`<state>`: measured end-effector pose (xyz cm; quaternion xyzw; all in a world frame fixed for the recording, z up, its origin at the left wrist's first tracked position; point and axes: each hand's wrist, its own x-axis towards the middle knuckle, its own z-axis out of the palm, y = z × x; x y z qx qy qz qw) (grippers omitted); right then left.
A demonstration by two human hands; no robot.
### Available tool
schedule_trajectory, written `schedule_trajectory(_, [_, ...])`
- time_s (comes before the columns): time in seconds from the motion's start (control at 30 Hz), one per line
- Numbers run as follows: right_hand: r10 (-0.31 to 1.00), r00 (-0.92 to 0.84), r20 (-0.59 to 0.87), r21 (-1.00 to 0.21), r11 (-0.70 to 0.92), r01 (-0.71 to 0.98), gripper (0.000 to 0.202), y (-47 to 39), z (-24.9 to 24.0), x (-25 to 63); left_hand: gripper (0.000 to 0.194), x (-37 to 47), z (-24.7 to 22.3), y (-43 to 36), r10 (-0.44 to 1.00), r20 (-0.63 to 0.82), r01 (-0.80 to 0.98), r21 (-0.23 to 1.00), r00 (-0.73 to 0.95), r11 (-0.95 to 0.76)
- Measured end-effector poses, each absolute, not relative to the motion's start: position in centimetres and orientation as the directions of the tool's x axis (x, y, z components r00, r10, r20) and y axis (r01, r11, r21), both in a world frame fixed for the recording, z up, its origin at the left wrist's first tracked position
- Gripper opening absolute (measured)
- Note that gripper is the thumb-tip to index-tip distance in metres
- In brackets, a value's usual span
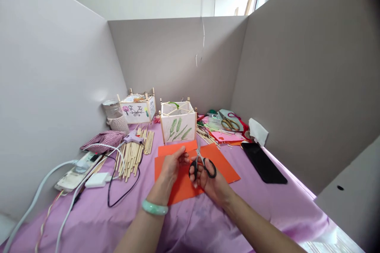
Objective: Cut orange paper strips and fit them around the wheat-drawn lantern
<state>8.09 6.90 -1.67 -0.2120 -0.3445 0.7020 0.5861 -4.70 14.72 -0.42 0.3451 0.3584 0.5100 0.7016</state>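
Note:
Black-handled scissors are in my right hand, with fingers through the loops and the blades parted, pointing away from me. My left hand, with a green bangle on its wrist, pinches an orange paper piece just left of the blades. Beneath both hands lie larger orange sheets on the purple cloth. Behind the paper stands a white box lantern with stick edges and green wheat drawings.
At left are wooden sticks, a glue gun, a power strip and cables. A second box and a jar stand behind. At right are a black phone, gold-handled scissors and pink paper. Grey panels surround the table.

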Motion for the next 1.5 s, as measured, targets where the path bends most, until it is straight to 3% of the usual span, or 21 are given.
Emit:
schedule_trajectory(0.37, [0.99, -0.029, 0.141, -0.837, 0.104, -0.537, 0.04, 6.7, -2.0, 8.0, 0.031, -4.4, -1.0, 14.9, 0.961, -0.137, -0.425, 0.875, 0.24, 0.231])
schedule_trajectory(0.77, [0.994, 0.041, 0.101, -0.906, 0.109, -0.41, 0.041, 6.6, -1.8, 8.2, 0.034, -4.4, -0.8, 14.9, 0.966, -0.128, -0.451, 0.866, 0.223, 0.219])
schedule_trajectory(0.87, [0.982, 0.144, 0.121, -0.902, 0.169, -0.397, 0.04, 7.1, -2.1, 8.7, 0.033, -4.6, -0.7, 14.9, 0.97, -0.133, -0.483, 0.848, 0.205, 0.218])
schedule_trajectory(0.97, [0.935, 0.327, 0.135, -0.954, 0.212, -0.212, 0.041, 7.9, -2.8, 9.9, 0.03, -4.7, -0.6, 15.0, 0.967, -0.134, -0.515, 0.826, 0.215, 0.229])
schedule_trajectory(1.03, [0.893, 0.396, 0.214, -0.977, 0.187, 0.106, 0.039, 8.4, -3.2, 11.0, 0.029, -4.8, -0.5, 15.0, 0.963, -0.132, -0.531, 0.813, 0.235, 0.241])
schedule_trajectory(1.13, [0.887, 0.35, 0.302, -0.785, 0.023, 0.62, 0.04, 8.4, -2.9, 12.9, 0.028, -4.9, -0.3, 15.0, 0.953, -0.124, -0.545, 0.797, 0.276, 0.261])
schedule_trajectory(1.2, [0.913, 0.307, 0.27, -0.572, -0.105, 0.813, 0.037, 8.2, -2.0, 13.8, 0.027, -5.0, -0.2, 14.9, 0.944, -0.114, -0.547, 0.791, 0.308, 0.274])
schedule_trajectory(1.27, [0.945, 0.243, 0.22, -0.394, -0.142, 0.908, 0.028, 7.9, -1.0, 14.4, 0.026, -5.0, -0.2, 14.7, 0.94, -0.102, -0.544, 0.792, 0.327, 0.275])
schedule_trajectory(1.33, [0.973, 0.158, 0.166, -0.295, -0.103, 0.95, 0.022, 7.8, 0.0, 14.9, 0.026, -5.0, -0.1, 14.6, 0.939, -0.092, -0.536, 0.8, 0.333, 0.268])
schedule_trajectory(1.4, [0.993, 0.066, 0.098, -0.272, -0.037, 0.962, 0.022, 7.9, 0.7, 15.4, 0.026, -4.9, -0.1, 14.6, 0.942, -0.085, -0.532, 0.807, 0.325, 0.257])
schedule_trajectory(1.5, [0.995, -0.1, -0.006, -0.336, 0.092, 0.937, 0.023, 8.3, 1.2, 16.5, 0.027, -4.9, -0.1, 14.6, 0.951, -0.084, -0.522, 0.82, 0.299, 0.236])
